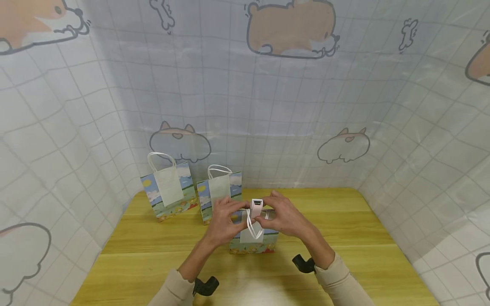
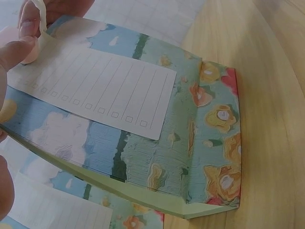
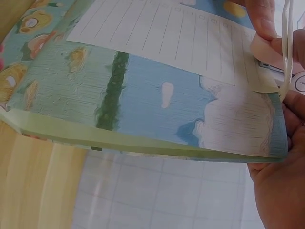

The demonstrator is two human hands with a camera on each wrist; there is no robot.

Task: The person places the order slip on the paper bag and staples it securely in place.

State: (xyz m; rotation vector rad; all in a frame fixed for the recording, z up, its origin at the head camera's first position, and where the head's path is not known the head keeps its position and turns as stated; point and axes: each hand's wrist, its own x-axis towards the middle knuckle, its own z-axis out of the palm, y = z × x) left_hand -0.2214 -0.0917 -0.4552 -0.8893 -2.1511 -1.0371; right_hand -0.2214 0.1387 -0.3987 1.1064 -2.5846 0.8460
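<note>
Both hands meet at the mouth of a small paper gift bag (image 1: 252,247), its white panel printed with ruled lines and small boxes. My left hand (image 1: 223,221) and right hand (image 1: 288,216) pinch a small pink-and-white block (image 1: 257,208) from either side. A dark slot like a USB port shows in its top end. The bag's white cord handle (image 1: 253,231) loops down in front of the block, close by the thumbs. In the right wrist view the pink block (image 3: 268,53) overlaps the bag's top edge; fingers hide part of it.
Two matching gift bags stand behind on the left: one (image 1: 220,191) just past my left hand, the other (image 1: 168,187) farther left. The wooden table (image 1: 329,221) ends at a curtain (image 1: 268,127) with tile lines and cartoon dogs. A black curved wrist piece (image 1: 304,264) sits under my right wrist.
</note>
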